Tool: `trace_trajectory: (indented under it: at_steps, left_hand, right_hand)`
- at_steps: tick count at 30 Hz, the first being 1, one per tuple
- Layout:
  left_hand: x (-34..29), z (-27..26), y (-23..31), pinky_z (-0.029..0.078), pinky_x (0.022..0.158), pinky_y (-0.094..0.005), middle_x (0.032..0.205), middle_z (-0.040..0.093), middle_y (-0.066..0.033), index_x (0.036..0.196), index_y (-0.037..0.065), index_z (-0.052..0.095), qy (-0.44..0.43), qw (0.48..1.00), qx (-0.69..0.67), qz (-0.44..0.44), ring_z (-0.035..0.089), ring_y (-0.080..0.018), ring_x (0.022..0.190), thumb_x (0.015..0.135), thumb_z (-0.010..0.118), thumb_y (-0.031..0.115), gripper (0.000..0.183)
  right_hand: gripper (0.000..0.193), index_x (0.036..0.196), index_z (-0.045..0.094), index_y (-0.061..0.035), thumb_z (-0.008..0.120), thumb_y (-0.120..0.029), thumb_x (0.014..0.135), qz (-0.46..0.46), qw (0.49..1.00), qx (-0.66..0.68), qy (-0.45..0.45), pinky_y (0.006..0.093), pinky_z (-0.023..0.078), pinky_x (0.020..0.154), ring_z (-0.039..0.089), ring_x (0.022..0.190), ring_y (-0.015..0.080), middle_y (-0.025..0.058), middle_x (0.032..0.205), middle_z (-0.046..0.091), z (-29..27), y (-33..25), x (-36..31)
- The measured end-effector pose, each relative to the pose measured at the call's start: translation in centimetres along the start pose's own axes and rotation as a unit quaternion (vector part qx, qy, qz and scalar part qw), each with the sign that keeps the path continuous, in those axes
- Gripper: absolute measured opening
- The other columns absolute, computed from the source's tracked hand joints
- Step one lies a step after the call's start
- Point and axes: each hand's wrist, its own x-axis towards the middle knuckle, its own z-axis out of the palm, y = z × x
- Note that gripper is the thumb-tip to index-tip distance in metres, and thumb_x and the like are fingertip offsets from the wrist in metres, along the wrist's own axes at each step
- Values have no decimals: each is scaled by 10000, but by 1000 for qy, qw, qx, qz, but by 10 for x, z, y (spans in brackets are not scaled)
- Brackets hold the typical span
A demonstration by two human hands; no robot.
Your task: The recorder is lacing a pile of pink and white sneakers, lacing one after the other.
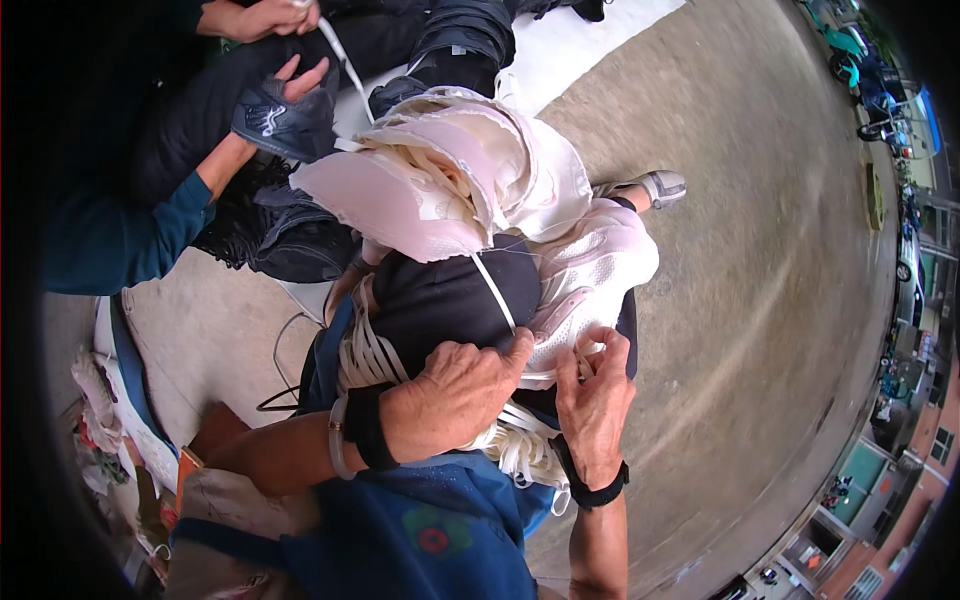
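A white shoelace (494, 290) runs from the stack of uppers down to my left hand (460, 392), whose thumb and finger pinch it. My right hand (598, 400) has its fingertips pinched together at the edge of a pale pink and white mesh shoe upper (595, 262) lying over my right leg. What the right fingertips grip is too small to make out. More pale shoe uppers (470, 165) are stacked just beyond, on my knees. A bundle of white laces (525, 452) lies in my lap beneath my hands, and further laces (368, 350) hang beside my left thigh.
At the upper left a co-worker's hand (265, 18) pulls a white lace, while the other hand (300, 85) holds a black shoe upper (285, 118). Black uppers (300, 235) are piled beside that person. Concrete floor (740, 260) stretches to the right, towards parked scooters (872, 90).
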Motion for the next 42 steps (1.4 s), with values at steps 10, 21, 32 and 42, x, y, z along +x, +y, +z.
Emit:
trace_trajectory:
  at_steps: [10,21,32,42]
  left_hand:
    - [24,-1,-1,475,661,-463,686,619,-187,1157,-15,461,-42,998,6,-46,630,-361,682,849,553,101,341]
    - [11,14,10,498,613,-467,658,616,-219,1243,-124,390,-35,998,43,-19,635,-369,628,806,545,65,501]
    - [5,-2,10,491,639,-496,764,633,-250,1348,-29,367,-78,989,-93,-79,631,-408,677,882,562,140,532]
    - [-1,-13,21,481,554,-450,672,562,-187,955,10,552,-63,980,-163,100,618,-382,635,892,558,113,121]
  right_hand:
    - [412,1238,541,-116,611,-82,833,-217,953,-209,-31,383,510,529,640,631,277,114,858,586,-2,5,-4]
    - [383,1216,528,-113,578,-136,837,-245,913,-325,-20,334,504,462,651,586,224,97,852,560,12,6,8]
    - [307,1176,515,-27,596,-96,887,-166,986,24,15,378,506,541,620,577,309,157,808,591,-3,17,-9]
    - [283,937,598,10,569,-270,962,45,915,392,-85,234,383,537,422,606,50,-48,659,469,-5,28,-29]
